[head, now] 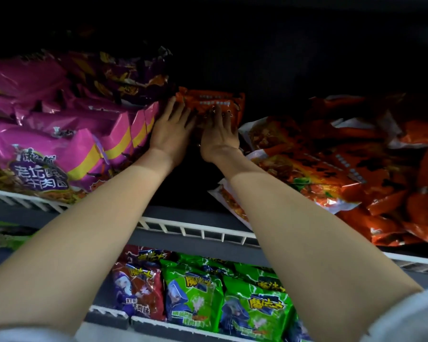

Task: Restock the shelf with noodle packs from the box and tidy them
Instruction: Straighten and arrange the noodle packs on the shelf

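An orange noodle pack [211, 101] lies deep in the dark gap at the back of the upper shelf. Both arms reach far in. My left hand [172, 128] rests flat against the pack's left end, fingers spread. My right hand [219, 132] presses flat on the pack's near side, fingers apart. Neither hand is curled around it. Pink noodle packs [67, 141] fill the shelf to the left. A loose heap of orange packs [331, 169] lies to the right. The box is not in view.
A white wire rail [198, 229] runs along the upper shelf's front edge. Below it, a lower shelf holds green packs [195, 294] and red and purple packs [136, 287] standing in a row. The back of the upper shelf is dark.
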`<action>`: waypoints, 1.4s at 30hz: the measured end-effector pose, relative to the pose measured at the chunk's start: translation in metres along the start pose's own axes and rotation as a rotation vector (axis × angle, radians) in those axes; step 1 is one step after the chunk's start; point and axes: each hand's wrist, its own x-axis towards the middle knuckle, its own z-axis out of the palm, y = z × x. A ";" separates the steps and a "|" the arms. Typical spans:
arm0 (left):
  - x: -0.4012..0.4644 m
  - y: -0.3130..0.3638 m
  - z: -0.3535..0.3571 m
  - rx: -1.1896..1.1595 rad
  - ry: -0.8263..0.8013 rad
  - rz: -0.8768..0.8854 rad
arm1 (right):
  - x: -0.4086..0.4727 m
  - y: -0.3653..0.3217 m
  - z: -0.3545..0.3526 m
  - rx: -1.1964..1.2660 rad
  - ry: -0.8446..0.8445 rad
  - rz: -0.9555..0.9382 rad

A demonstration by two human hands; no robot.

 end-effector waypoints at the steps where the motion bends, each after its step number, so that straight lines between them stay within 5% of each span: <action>1: -0.005 -0.003 0.000 -0.089 0.063 -0.006 | 0.000 0.001 -0.002 0.021 -0.020 -0.016; 5: -0.039 -0.004 -0.012 -0.636 0.409 -0.051 | -0.023 0.003 -0.027 0.084 -0.017 -0.108; 11: -0.065 0.029 -0.060 -1.532 -0.033 -0.210 | -0.122 0.044 -0.082 -0.064 0.140 -0.054; 14: -0.058 0.044 -0.080 -1.520 -0.216 -0.088 | -0.161 0.081 -0.092 -0.147 0.218 0.074; 19: -0.057 0.051 -0.084 -1.543 -0.379 -0.023 | -0.166 0.107 -0.079 -0.042 -0.005 0.198; 23: -0.059 0.048 -0.082 -1.611 -0.363 -0.072 | -0.184 0.113 -0.081 0.104 0.288 0.108; 26: -0.060 0.044 -0.085 -1.654 -0.357 -0.081 | -0.223 0.116 -0.087 0.119 0.428 0.216; 32: -0.065 0.042 -0.079 -1.685 -0.381 -0.087 | -0.227 0.099 -0.077 0.150 0.130 0.321; 36: -0.069 0.030 -0.065 -1.703 -0.397 -0.134 | -0.210 0.089 -0.072 0.264 -0.075 0.211; 42: -0.074 0.007 -0.039 -1.818 -0.280 -0.361 | -0.166 0.067 -0.061 0.933 -0.106 0.304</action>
